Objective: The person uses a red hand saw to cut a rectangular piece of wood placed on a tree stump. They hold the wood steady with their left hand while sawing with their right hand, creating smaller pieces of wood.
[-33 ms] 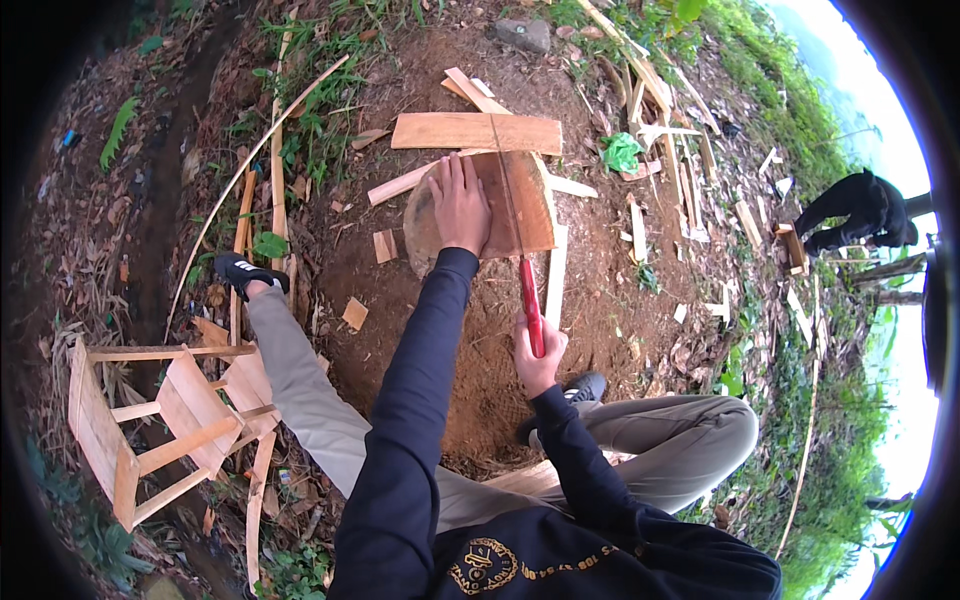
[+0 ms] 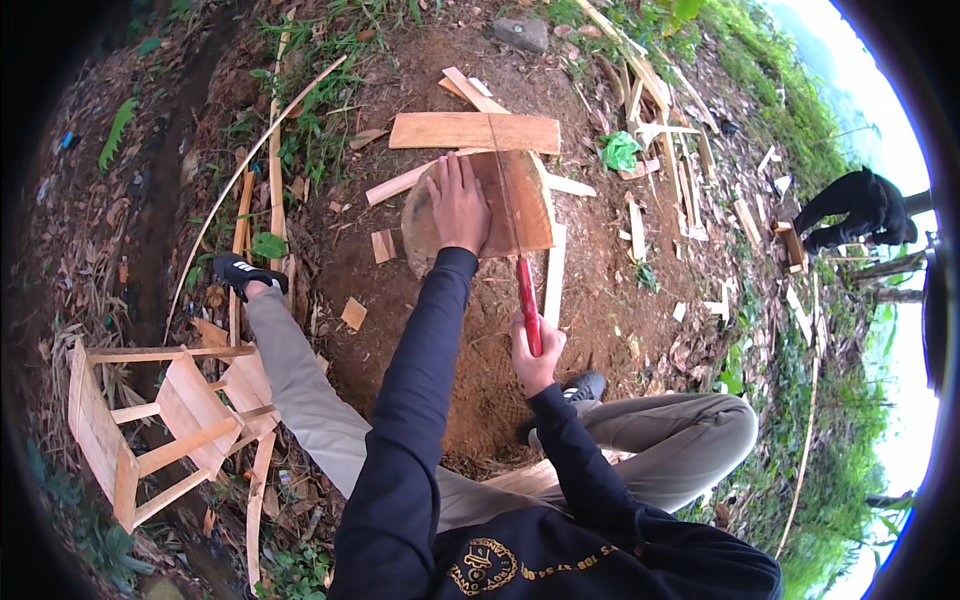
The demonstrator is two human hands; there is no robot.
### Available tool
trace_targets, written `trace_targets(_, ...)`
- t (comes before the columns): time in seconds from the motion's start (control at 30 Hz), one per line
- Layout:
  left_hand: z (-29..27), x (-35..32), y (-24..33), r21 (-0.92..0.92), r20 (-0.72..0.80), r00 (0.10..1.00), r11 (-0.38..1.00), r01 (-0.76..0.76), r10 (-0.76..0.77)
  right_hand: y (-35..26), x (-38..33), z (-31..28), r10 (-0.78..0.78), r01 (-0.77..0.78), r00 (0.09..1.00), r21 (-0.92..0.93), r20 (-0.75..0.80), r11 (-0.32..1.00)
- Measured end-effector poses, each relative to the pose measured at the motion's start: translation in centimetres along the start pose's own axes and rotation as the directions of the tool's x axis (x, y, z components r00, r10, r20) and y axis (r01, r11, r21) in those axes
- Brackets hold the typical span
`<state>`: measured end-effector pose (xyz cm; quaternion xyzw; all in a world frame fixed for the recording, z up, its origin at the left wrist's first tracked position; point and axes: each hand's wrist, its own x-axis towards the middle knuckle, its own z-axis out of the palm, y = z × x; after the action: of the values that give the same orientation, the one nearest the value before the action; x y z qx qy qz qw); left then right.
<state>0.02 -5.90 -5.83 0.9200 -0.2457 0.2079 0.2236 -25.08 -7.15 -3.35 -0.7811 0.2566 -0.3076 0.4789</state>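
Observation:
A brown wooden board (image 2: 533,205) lies on a round log stump (image 2: 420,215) in front of me. My left hand (image 2: 461,205) is spread flat on the left part of the board, with no grip around it. My right hand (image 2: 537,352) is closed around the red handle (image 2: 529,290) of what looks like a saw. Its long thin blade (image 2: 506,185), seen edge-on, runs away from me across the board. The blade's far end appears over a pale plank (image 2: 430,131) just beyond the stump. Whether the blade has cut into the board cannot be made out.
Wooden strips (image 2: 556,275) and small offcuts (image 2: 353,313) lie around the stump. A wooden frame with boards (image 2: 190,400) stands at my left. Green plastic (image 2: 620,151) and piled slats lie at the far right. Another person (image 2: 860,210) bends over there.

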Motion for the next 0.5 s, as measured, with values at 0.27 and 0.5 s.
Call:
trace_targets(0.27,0.1,-0.6,0.5,0.051,-0.025,0.999,0.998,-0.029,0.030,0.3,-0.8,-1.2,-0.010,0.004,0.998,0.085,0.069,0.996)
trace_targets(0.5,0.3,-0.8,0.3,-0.021,-0.038,0.998,0.999,-0.049,0.048,0.1,-0.1,-0.6,0.056,-0.059,0.994,0.035,0.096,0.998)
